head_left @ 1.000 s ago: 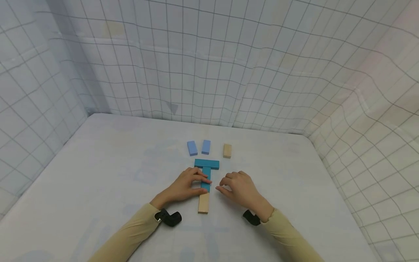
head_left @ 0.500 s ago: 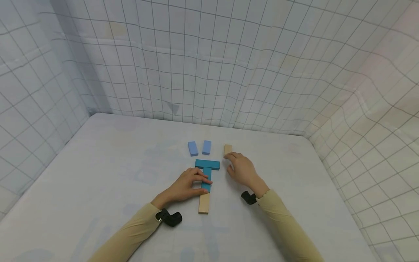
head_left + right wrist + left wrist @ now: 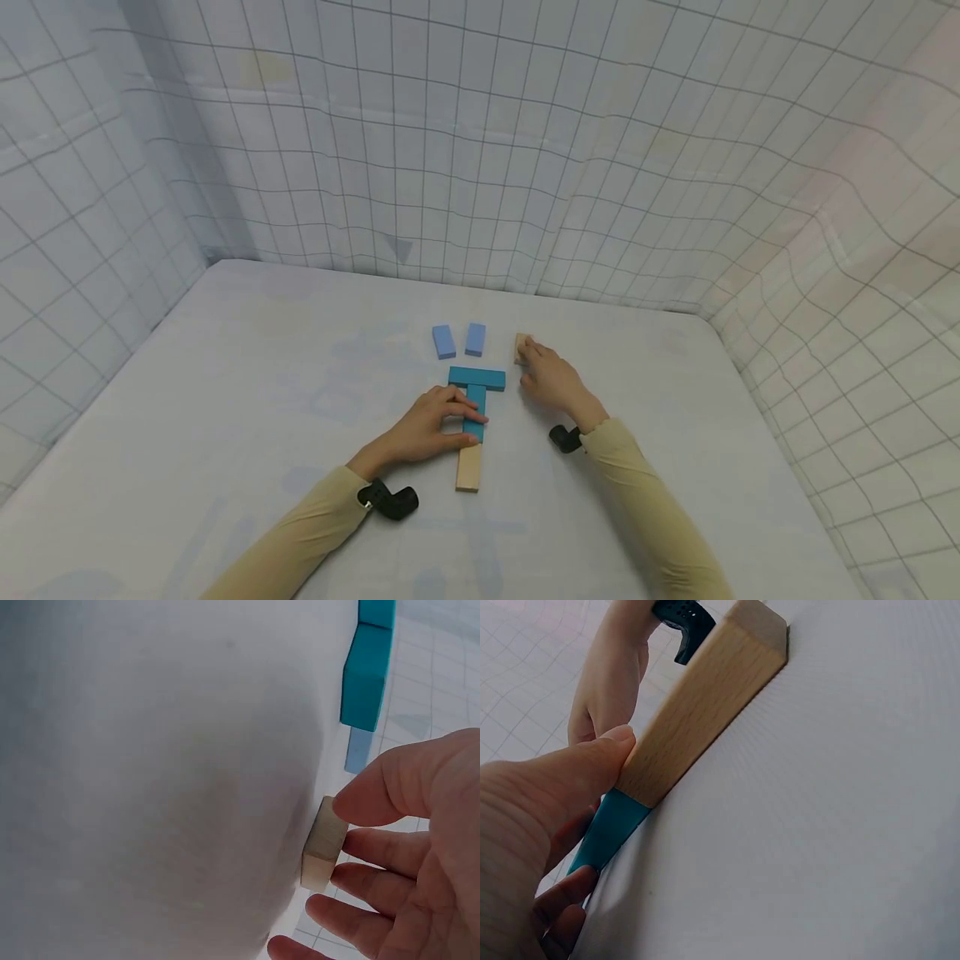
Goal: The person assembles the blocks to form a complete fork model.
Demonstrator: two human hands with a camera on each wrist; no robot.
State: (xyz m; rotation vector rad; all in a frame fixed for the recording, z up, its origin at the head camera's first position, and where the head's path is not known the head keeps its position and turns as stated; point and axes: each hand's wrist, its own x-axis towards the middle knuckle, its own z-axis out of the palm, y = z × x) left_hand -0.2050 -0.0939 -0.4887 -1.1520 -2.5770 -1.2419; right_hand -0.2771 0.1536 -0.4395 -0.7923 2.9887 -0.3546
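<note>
In the head view my left hand (image 3: 423, 427) rests on an upright teal wooden block (image 3: 476, 398), its fingers reaching across the top. In the left wrist view the thumb touches the seam where a plain wooden block (image 3: 705, 697) butts against the teal one (image 3: 611, 825). A second teal block (image 3: 480, 378) lies crosswise at the far end, forming a T. My right hand (image 3: 553, 380) is at a smaller plain wooden block (image 3: 325, 836); index and middle fingertips lie at it. The thumb overlaps one end in the right wrist view; whether it touches cannot be told.
Two small light blue blocks (image 3: 444, 342) lie beyond the T on the white table (image 3: 337, 333). Gridded white curtains (image 3: 450, 167) hang behind and on both sides. A dark wrist device (image 3: 390, 502) sits below the left hand.
My right hand has moved forward from beside the teal blocks to the small plain wooden block, its fingers now over it. My left hand has stayed in place.
</note>
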